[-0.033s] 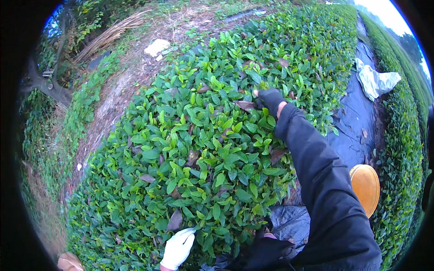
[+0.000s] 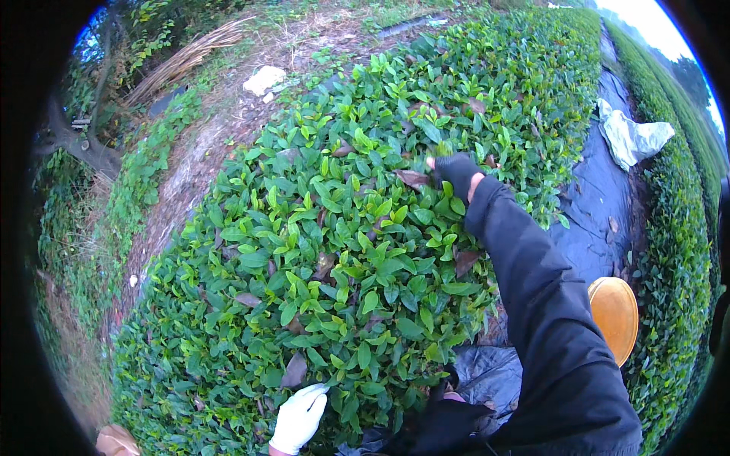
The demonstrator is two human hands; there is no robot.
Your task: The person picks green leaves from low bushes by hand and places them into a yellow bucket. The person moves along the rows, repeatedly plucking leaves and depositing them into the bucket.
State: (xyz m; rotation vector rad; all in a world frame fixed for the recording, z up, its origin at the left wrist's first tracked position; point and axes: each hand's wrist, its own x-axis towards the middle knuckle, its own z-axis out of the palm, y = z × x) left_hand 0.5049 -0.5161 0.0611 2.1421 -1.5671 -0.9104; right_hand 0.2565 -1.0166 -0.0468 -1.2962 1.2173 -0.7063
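My right hand, in a dark glove with bare fingertips, reaches over the top of a tea bush. Its fingers are closed at the leaves, and a motion-smeared bit of green shows at the thumb tip. Close beside it lies a brown dead leaf. A black sleeve covers that arm. Down at the lower edge, my left hand wears a white glove and rests on the foliage. Its fingers stretch out toward the leaves, with nothing visible in them. A dried leaf sits just above it.
Right of the bush, black ground sheeting runs between the rows. An orange-brown round object and a whitish plastic sack lie there. Another hedge row stands beyond. At far left are a tree trunk and a pale rock.
My right hand has shifted very slightly to the right, and the green at its fingertips is more smeared. My left hand has not moved.
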